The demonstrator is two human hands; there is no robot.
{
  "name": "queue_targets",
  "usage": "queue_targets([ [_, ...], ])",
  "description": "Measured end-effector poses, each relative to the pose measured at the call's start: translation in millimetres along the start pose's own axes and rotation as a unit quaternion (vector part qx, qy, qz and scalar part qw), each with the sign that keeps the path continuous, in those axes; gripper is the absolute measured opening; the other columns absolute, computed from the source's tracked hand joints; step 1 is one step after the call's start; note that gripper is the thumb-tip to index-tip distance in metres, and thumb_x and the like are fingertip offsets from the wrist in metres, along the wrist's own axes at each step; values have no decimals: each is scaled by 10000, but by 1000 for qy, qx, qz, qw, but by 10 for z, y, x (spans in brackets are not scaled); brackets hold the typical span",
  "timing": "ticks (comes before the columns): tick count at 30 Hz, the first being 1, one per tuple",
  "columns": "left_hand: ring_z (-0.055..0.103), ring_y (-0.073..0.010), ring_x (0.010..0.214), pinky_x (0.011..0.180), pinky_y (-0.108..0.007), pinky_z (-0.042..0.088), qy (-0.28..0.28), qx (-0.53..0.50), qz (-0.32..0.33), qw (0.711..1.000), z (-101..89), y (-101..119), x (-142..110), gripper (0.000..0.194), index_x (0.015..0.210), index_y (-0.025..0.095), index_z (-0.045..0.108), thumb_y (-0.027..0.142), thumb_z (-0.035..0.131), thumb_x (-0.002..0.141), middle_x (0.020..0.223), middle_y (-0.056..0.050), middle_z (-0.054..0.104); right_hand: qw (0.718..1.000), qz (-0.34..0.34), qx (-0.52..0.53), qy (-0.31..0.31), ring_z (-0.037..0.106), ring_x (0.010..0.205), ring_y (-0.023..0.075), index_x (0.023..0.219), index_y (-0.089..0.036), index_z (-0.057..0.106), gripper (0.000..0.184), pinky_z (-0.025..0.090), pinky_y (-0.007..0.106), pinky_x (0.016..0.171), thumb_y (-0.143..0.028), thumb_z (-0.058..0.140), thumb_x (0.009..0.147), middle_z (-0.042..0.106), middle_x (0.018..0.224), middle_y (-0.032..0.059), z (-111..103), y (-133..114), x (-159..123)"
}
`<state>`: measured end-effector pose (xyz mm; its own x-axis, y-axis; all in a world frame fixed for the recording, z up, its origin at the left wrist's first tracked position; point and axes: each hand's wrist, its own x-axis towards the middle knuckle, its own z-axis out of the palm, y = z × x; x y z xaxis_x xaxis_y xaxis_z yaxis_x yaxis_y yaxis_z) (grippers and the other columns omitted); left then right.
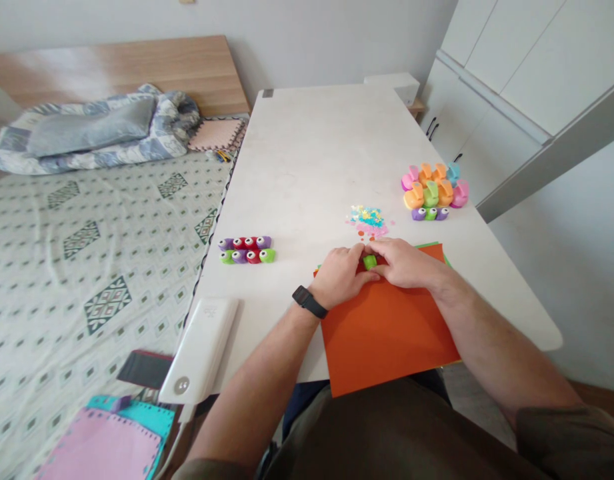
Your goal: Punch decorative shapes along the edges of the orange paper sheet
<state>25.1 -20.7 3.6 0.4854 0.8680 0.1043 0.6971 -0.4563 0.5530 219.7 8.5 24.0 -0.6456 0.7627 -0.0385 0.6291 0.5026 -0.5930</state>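
Observation:
Both hands meet over a small green paper punch (369,261) at the far edge of an orange paper sheet (387,333) on the white table (307,160). My left hand (341,275), with a black watch on its wrist, has its fingers curled against the punch. My right hand (404,263) presses on it from the right side. A green sheet edge (429,245) peeks out under the orange one. Just beyond the hands lies a small heap of coloured paper bits (368,221).
A cluster of pastel punches (434,190) stands at the right. Two rows of small red, purple and green punches (247,250) sit at the left. A white device (201,350) lies at the near left edge. A bed (87,227) with folded bedding adjoins the table.

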Motion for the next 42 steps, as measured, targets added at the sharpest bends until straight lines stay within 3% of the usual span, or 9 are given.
queue_targets([
  [10, 709, -262, 968, 898, -381, 523, 14, -28, 12, 999, -1, -26, 2, 405, 1131, 201, 619, 525, 712, 906, 1029, -85, 745, 1000, 0, -13, 9, 657, 1013, 277, 1076, -202, 659, 246, 473, 366, 894, -146, 687, 838, 729, 1105, 108, 8, 29, -7],
  [15, 702, -277, 1060, 975, -411, 510, 28, -32, 20, 999, -9, -37, -38, 559, 1294, 205, 593, 574, 716, 892, 1143, -90, 748, 1000, 3, 6, 6, 661, 1052, 290, 1140, -203, 667, 310, 482, 392, 935, -166, 695, 834, 729, 1160, 114, -22, 33, -21],
  [20, 695, -286, 1125, 1032, -430, 500, 32, -43, -1, 999, -6, -89, -71, 672, 1391, 197, 532, 547, 761, 865, 1190, -94, 753, 998, 12, 66, 3, 683, 988, 253, 1177, -239, 691, 308, 500, 377, 908, -218, 675, 870, 752, 1119, 62, -86, 45, -39],
  [28, 701, -264, 1071, 997, -419, 522, 38, -14, -15, 999, 7, -93, -97, 507, 1335, 173, 563, 337, 755, 895, 1114, -75, 764, 977, 70, 186, 73, 673, 925, 230, 1153, -213, 708, 289, 516, 363, 862, -406, 643, 950, 750, 1066, 51, -83, 171, -18],
  [33, 702, -259, 1060, 988, -410, 526, 37, -4, -18, 999, 4, -72, -105, 418, 1288, 179, 592, 321, 722, 918, 1109, -76, 761, 945, 89, 296, 107, 675, 967, 249, 1056, -233, 727, 345, 518, 376, 886, -550, 639, 951, 753, 1013, 43, -30, 219, 12],
  [42, 697, -251, 1018, 969, -404, 514, 26, 39, 5, 999, -32, -43, -122, 313, 1281, 232, 634, 351, 617, 992, 1065, -67, 756, 908, 118, 378, 134, 675, 876, 209, 988, -195, 723, 409, 505, 350, 831, -585, 604, 972, 749, 944, 62, -30, 193, 43],
])
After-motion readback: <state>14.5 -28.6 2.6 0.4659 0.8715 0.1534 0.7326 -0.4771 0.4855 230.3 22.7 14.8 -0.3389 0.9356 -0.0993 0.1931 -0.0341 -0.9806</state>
